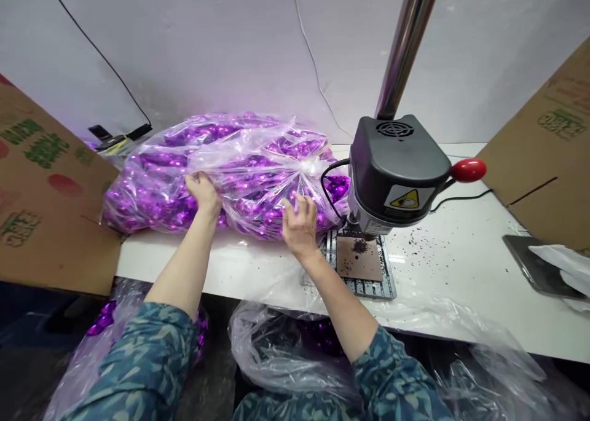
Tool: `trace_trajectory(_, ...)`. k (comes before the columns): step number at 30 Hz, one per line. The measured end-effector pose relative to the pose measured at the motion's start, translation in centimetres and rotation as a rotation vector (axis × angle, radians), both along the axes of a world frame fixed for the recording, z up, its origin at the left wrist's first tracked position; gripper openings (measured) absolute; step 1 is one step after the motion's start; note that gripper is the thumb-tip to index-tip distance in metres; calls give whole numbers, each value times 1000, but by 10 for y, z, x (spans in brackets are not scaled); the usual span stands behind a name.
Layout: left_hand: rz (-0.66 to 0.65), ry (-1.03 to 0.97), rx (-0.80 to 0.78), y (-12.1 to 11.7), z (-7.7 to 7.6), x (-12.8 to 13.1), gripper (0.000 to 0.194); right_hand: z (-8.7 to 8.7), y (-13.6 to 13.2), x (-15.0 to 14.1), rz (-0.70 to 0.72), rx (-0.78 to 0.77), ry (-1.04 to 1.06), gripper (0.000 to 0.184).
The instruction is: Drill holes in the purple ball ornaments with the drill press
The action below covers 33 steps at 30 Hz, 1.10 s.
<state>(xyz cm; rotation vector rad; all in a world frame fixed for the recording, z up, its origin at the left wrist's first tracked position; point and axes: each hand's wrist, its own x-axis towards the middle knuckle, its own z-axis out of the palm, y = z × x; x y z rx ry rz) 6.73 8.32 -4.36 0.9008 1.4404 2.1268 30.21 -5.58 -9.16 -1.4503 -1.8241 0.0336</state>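
A large clear plastic bag (239,157) full of shiny purple pieces lies on its side along the white table, its neck gathered at the right end. My left hand (203,193) is closed on a fold of plastic at the front of this bag. Near the gathered end, my right hand (300,224) rests against the bag with fingers bent and apart. Just right of that hand stands a small dark bench drill (396,169) with a red-knobbed lever. Under it, a brown square board (358,260) with dark crumbs lies on the slotted metal base (375,290).
Cardboard boxes stand at the left (59,181) and the right (548,138). A dark flat device (530,264) lies by the right box, partly under white plastic. Below the table edge hangs an opened clear bag (276,359) with purple pieces inside. Dark crumbs (426,246) scatter the tabletop.
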Motion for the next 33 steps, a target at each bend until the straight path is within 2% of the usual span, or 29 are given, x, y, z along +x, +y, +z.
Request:
trace_trajectory(2,125,96,-82,-15,-15,-1,18,-10,-5,11,-121,-40,23,51)
trace_trajectory(4,185,287,-134,-30,-23,0,19,-20,-10,15,-197,-80,32,55)
trace_trajectory(8,199,652,-87,-56,-22,8,54,-32,-19,21,-285,-129,45,55)
trace_trajectory(10,190,826,-19,-67,-20,20,58,-34,-20,27,-330,-149,58,55)
trace_trajectory(11,156,919,7,-72,-20,28,58,-35,-19,31,-349,-161,63,54)
trace_trajectory(13,3,1124,12,-83,-25,48,58,-37,-15,40,-371,-191,66,51)
trace_trajectory(15,-185,1301,-68,-93,-34,67,61,-40,-10,49,-375,-223,63,49)
trace_trajectory(17,-287,1407,-178,-100,-45,81,58,-43,-6,55,-369,-252,58,47)
trace_trajectory(19,-291,1438,-227,-102,-55,86,43,-45,-3,56,-338,-272,53,44)
trace_trajectory(22,-254,1410,-173,-95,-62,81,26,-48,2,48,-234,-289,49,44)
trace_trajectory(27,-193,1212,-80,-72,-64,69,16,-50,10,32,-109,-326,60,45)
trace_trajectory(30,-142,1081,-95,-55,-62,66,15,-50,8,36,-103,-334,46,46)
trace_trajectory(33,-111,1031,-139,-41,-59,63,12,-53,-4,43,-127,-328,-4,45)
